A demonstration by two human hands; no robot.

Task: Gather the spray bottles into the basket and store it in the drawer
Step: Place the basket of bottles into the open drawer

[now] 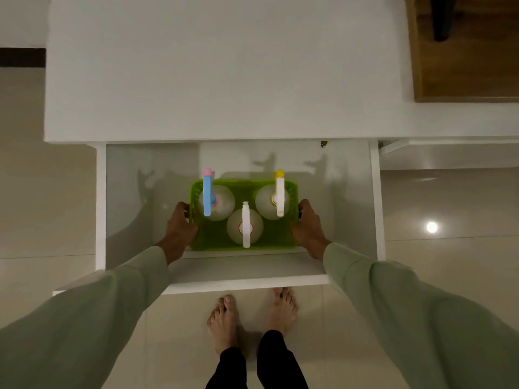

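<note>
Green perforated plastic basket (243, 242) with three clear round spray bottles (245, 227), inside the open white drawer (375, 197).

Left hand (179, 228) and right hand (309, 226) clasp its short ends, fingers wrapped on the rim; likely light, flexible, top-heavy — two-sided hold suits.

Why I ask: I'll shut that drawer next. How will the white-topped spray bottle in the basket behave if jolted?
The white-topped spray bottle stands upright with a tall trigger head, so it looks top-heavy and may tip. The green basket walls and the two neighbouring bottles should probably limit any fall. Its body looks like translucent plastic, so it is likely light and not fragile.
</note>
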